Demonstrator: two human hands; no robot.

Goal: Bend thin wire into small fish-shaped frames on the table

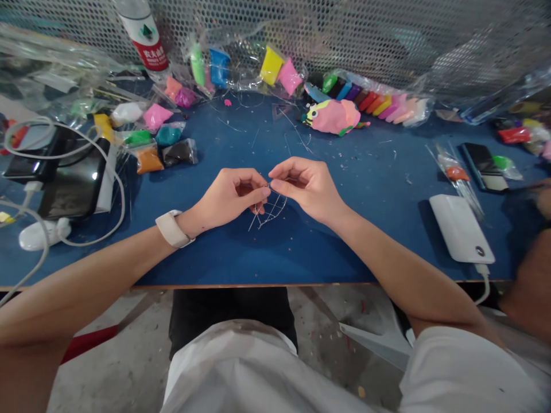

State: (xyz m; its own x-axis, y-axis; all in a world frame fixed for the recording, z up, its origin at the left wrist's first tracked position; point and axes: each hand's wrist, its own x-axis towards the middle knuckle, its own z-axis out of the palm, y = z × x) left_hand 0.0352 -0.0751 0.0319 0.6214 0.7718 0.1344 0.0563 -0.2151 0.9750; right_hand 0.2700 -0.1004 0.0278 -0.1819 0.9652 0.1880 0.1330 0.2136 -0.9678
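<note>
A small frame of thin silvery wire [272, 213] hangs between my two hands, just above the blue table [258, 258]. My left hand [239, 195] pinches its upper left part between thumb and fingers, with a pale band on the wrist. My right hand [307, 186] closes thumb and forefinger on the wire at the top, its fingertips almost touching the left ones. The wire forms a curved, net-like outline with loose ends pointing down. Fingers cover its upper part.
A pink clay figure [333, 116], clay packets [150, 159] and a bottle [144, 43] stand toward the back. A white power bank [461, 229] and phone [484, 166] lie right; cables and a black device [73, 178] left. Another person's arm [531, 281] is at far right.
</note>
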